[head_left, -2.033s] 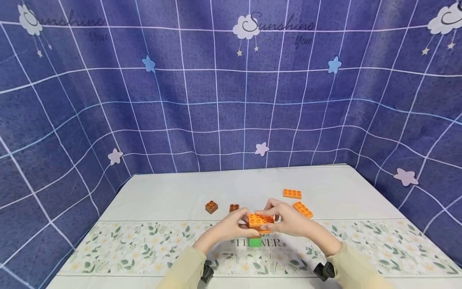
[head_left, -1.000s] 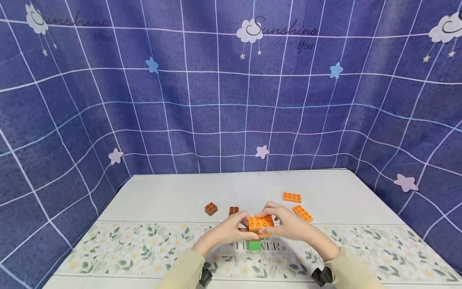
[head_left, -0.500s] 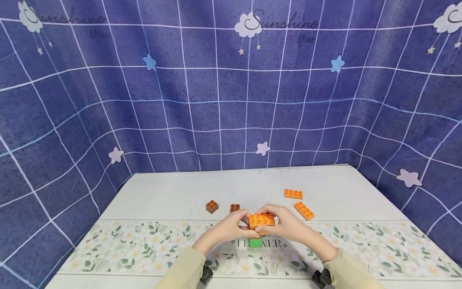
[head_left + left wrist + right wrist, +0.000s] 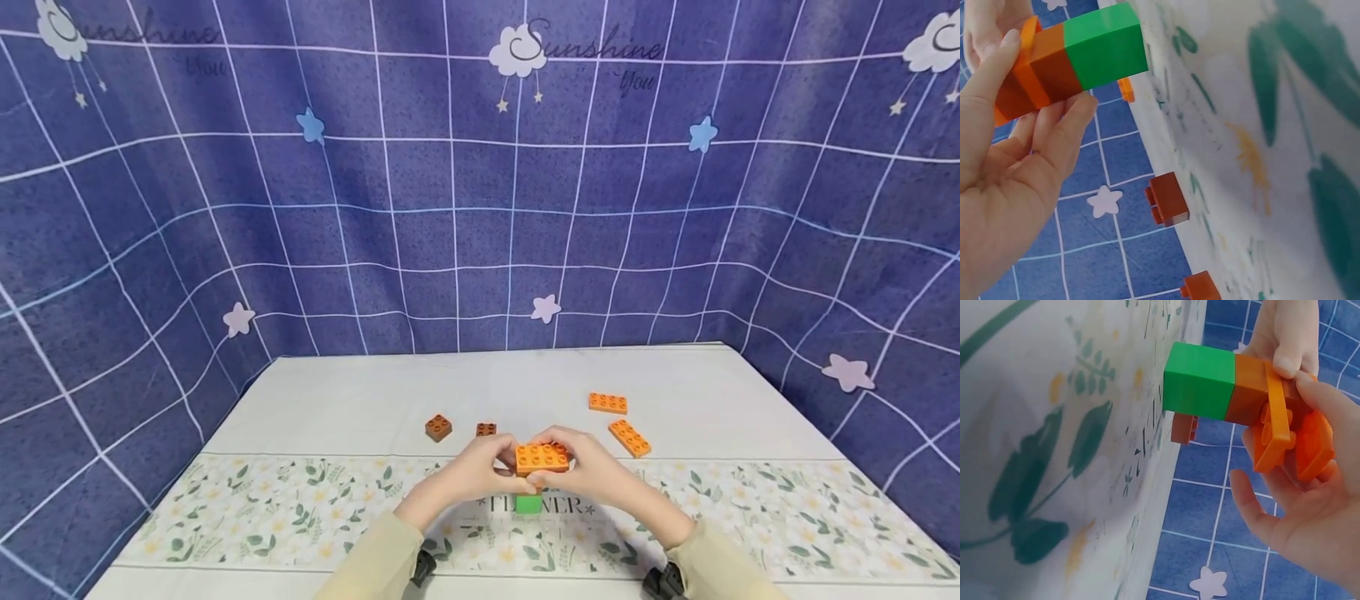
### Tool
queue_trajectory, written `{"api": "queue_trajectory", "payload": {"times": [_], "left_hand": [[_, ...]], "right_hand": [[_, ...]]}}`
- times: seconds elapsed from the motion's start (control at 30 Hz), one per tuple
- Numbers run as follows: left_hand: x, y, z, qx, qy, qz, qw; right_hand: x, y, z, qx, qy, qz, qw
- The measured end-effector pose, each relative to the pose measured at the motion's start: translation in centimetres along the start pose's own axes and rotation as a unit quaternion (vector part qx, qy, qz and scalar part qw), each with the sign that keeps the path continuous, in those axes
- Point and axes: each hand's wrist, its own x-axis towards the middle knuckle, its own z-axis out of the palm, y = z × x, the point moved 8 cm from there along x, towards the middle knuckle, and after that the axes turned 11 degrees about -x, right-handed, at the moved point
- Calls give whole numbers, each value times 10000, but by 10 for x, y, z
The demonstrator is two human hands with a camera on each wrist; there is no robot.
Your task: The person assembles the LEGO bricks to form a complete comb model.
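Note:
A stack of toy building bricks stands upright on the table at the centre of the head view. Its base is a green brick [image 4: 528,503]. Brown bricks and orange plates alternate above, with an orange plate [image 4: 542,458] studs-up on top. My left hand [image 4: 476,477] grips the stack from the left, thumb in front. From the right, my right hand [image 4: 588,471] holds the upper part between thumb and fingers. In the right wrist view, the lower orange plate [image 4: 1275,419] juts out past the brown brick [image 4: 1249,390]. Fingers behind the stack are partly hidden.
A brown brick [image 4: 438,428] lies behind my left hand; another brown brick [image 4: 486,429] sits just beyond the stack. Two loose orange plates lie at the back right, one farther away [image 4: 608,403] and one nearer [image 4: 630,438]. A blue gridded curtain [image 4: 480,250] surrounds the white table [image 4: 360,400].
My right fingers have come down from above the top orange plate to its right side. The top plate sits more squarely now. My left hand keeps its hold, and the loose pieces have not moved.

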Motion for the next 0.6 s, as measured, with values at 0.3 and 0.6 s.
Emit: {"api": "queue_trajectory", "payload": {"times": [0.3, 0.6], "left_hand": [[-5, -2, -4, -182, 3, -167, 9997], [-9, 0, -9, -410, 7, -73, 9991]], "right_hand": [[-1, 4, 5, 325, -2, -31, 9995], [-3, 6, 5, 531, -50, 7, 9986]]}}
